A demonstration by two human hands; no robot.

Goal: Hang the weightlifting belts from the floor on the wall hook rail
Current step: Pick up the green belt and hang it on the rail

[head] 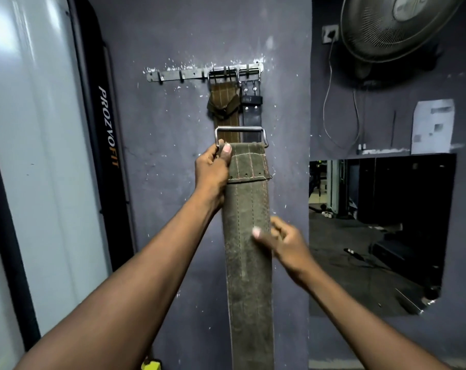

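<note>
A long grey-green weightlifting belt (pixel 249 263) hangs straight down in front of me, its metal buckle (pixel 241 136) at the top. My left hand (pixel 213 172) grips the belt's upper left edge just under the buckle. My right hand (pixel 282 243) pinches the belt's right edge lower down, thumb on its face. The buckle is well below the metal hook rail (pixel 178 74) on the purple wall. On the rail's right hooks hang a brown belt (pixel 225 102) and a black belt (pixel 251 108). The left hooks are bare.
A white panel and a black frame marked PROZVOFIT (pixel 107 124) stand at the left. A wall fan (pixel 397 25) with a dangling cord is at the upper right. Below it a mirror (pixel 381 231) reflects the gym floor. A paper sheet (pixel 432 126) is stuck to the wall.
</note>
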